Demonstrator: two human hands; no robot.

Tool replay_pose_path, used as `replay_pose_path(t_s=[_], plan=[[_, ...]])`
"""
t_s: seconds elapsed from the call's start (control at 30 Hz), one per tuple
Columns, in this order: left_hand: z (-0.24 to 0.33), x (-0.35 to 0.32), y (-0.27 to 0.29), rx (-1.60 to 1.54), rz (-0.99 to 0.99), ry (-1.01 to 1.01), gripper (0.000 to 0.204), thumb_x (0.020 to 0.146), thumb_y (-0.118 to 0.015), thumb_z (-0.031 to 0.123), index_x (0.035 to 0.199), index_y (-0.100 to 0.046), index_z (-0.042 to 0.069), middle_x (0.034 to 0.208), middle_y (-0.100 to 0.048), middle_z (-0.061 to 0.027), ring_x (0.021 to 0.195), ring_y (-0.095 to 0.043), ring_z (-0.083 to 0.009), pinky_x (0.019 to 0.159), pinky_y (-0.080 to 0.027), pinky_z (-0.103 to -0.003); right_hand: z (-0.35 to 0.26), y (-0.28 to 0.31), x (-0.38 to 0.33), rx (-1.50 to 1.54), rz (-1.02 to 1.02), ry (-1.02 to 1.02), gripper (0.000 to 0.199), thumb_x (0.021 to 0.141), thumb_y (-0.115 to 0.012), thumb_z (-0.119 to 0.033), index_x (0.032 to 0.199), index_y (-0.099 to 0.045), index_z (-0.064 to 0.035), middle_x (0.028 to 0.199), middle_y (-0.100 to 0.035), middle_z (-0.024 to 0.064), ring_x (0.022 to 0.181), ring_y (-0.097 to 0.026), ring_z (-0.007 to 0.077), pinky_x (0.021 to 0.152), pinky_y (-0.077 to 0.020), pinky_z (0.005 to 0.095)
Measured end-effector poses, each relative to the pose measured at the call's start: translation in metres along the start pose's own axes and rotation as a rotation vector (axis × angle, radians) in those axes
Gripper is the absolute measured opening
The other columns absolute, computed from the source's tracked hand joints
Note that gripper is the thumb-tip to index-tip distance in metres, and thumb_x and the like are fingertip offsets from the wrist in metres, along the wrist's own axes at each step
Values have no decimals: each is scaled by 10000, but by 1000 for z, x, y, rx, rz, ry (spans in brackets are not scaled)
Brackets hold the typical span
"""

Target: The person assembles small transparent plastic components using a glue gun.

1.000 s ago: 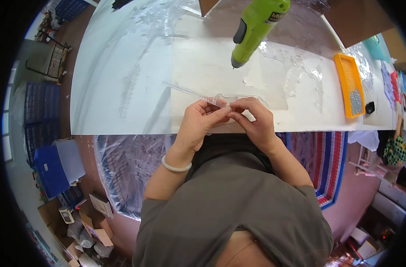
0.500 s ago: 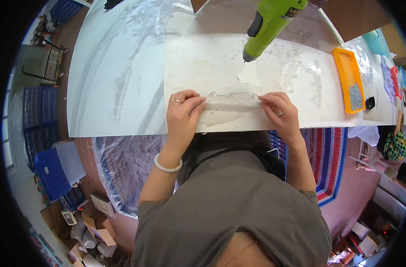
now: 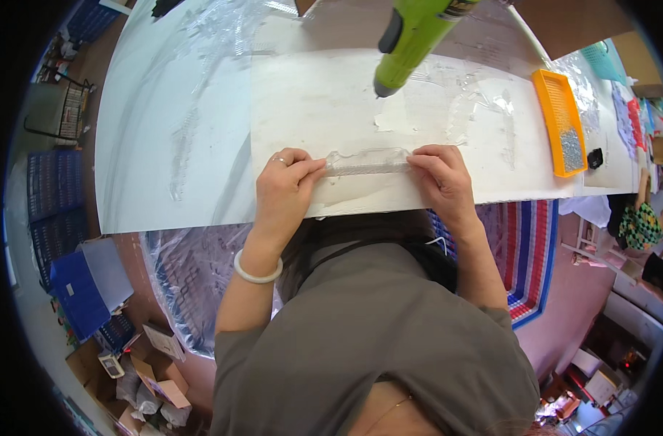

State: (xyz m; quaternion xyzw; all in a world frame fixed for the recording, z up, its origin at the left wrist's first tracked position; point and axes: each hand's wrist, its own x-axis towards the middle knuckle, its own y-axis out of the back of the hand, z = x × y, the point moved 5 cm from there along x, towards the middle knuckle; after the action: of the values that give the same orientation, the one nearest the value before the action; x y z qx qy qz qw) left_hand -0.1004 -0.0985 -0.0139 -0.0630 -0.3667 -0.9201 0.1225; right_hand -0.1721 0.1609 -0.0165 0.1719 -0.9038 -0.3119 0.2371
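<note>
A long clear strip (image 3: 368, 162) studded with small beads lies across a white work board (image 3: 317, 109) on the table. My left hand (image 3: 284, 185), with a ring and a pale bangle at the wrist, pinches the strip's left end. Its right end is pinched by my right hand (image 3: 442, 178). The strip is stretched flat between both hands. A green glue gun (image 3: 413, 40) hangs nozzle down just beyond the strip, held by neither hand.
An orange tray (image 3: 560, 120) of small grey beads sits on the right of the table. Clear plastic sheeting (image 3: 179, 123) covers the table's left part. Blue crates (image 3: 77, 291) and cardboard boxes (image 3: 157, 378) stand on the floor at left. A striped mat (image 3: 524, 254) lies at right.
My hands were together at the middle one second ago. They have moved apart to the strip's two ends, pulling it out straight on the board.
</note>
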Motion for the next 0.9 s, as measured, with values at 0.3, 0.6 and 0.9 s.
replay_pose_path(t_s=[0.3, 0.6, 0.9], plan=[[-2, -1, -3, -263, 9, 130, 151, 879, -758, 16, 1026, -795, 24, 962, -682, -90, 809, -643, -171, 692, -515, -290, -4, 4, 4, -33, 5, -11, 197, 829, -741, 24, 1006, -747, -62, 1039, -684, 83, 992, -619, 290, 846, -529, 371], [6, 1, -3, -70, -95, -1, 166, 898, -733, 10, 1056, -786, 8, 978, -682, -106, 850, -651, -188, 713, -521, -283, 3, 2, 4, 0, -1, 16, 160, 844, -745, -2, 993, -742, -60, 1027, -678, 89, 987, -625, 298, 847, -525, 379], [3, -2, -1, -118, -99, 102, 209, 879, -750, 23, 1086, -781, 16, 999, -689, -121, 909, -660, -234, 764, -528, -334, 13, 20, 5, 175, 22, -173, 183, 893, -740, 4, 1072, -744, -34, 1045, -705, 94, 898, -659, 210, 794, -536, 300]])
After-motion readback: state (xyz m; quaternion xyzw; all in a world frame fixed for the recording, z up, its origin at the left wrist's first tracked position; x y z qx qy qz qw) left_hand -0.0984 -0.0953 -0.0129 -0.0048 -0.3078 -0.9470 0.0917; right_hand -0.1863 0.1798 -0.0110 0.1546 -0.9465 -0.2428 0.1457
